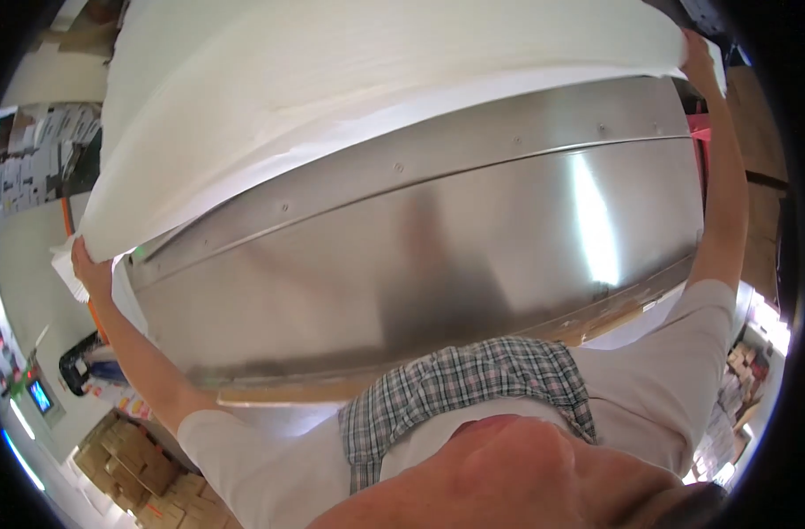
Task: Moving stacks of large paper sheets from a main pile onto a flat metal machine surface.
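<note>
Head cam shows shiny metal tbl [526,212], wht sheet [376,62], boxes [134,458] btm L

Metal surface [508,229] leaves room; white sheet [376,66] blocks beyond.

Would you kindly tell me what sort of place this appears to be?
Probably a workshop or packing area, judging by the broad metal work surface, the large white sheet and the stacked brown boxes.

A workshop, by the long metal worktop [508,220] and cardboard boxes [129,454] (in brown piles).
</note>
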`<control>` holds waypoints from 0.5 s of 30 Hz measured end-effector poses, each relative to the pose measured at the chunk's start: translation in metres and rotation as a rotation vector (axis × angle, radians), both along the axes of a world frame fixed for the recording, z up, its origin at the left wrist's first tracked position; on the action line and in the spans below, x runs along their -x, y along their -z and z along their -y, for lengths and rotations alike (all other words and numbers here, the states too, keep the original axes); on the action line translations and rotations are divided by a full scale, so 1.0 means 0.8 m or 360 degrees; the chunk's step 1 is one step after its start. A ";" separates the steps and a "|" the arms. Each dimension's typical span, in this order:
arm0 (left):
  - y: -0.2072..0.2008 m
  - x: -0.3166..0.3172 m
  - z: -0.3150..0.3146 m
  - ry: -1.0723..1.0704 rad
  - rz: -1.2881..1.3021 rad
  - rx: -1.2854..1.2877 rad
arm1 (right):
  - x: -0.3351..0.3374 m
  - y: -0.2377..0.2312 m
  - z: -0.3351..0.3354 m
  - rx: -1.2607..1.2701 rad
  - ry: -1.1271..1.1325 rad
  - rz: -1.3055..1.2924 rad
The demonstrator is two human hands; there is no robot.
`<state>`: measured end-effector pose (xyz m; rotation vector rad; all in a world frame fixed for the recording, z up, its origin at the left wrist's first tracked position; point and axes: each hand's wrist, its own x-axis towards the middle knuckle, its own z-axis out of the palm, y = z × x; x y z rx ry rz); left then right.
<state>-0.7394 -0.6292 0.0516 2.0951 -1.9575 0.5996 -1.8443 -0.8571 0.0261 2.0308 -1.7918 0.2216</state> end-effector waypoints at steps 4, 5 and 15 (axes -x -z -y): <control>-0.014 0.010 -0.086 0.0122 0.0069 0.0017 | 0.026 0.013 -0.103 -0.0127 -0.0049 -0.0009; -0.012 0.014 -0.112 0.0108 0.0105 -0.0020 | 0.026 0.018 -0.136 -0.0160 -0.0020 -0.0014; 0.085 0.065 -0.352 -0.0119 -0.0031 -0.0188 | 0.001 0.074 -0.397 -0.0442 0.0101 -0.0011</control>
